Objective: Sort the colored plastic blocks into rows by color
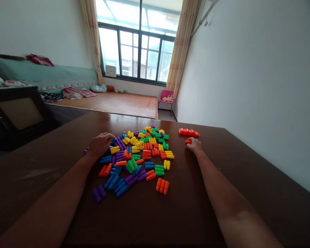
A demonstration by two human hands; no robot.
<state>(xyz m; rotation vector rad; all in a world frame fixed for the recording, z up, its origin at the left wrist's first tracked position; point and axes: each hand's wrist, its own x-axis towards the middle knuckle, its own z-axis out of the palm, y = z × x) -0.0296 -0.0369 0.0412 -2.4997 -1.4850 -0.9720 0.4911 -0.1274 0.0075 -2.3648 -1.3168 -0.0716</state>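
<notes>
A pile of plastic bullet-shaped building blocks (135, 149) in orange, yellow, green, blue and purple lies across the middle of the dark brown table. My left hand (101, 143) rests at the pile's left edge, fingers reaching over blue and purple blocks, and grips nothing I can see. To the right of the pile, my right hand (195, 146) pinches a small orange block (188, 141) close to the tabletop. Just beyond it lies a joined row of orange blocks (189, 132). A loose orange block (162, 186) and a purple block (99, 193) sit nearer to me.
The brown table (155, 220) reaches toward a low bed with a woven mat (129, 103). A pink chair (166, 98) stands by the right wall. At the left is a dark cabinet (18, 113). A square clock (110, 71) stands near the window.
</notes>
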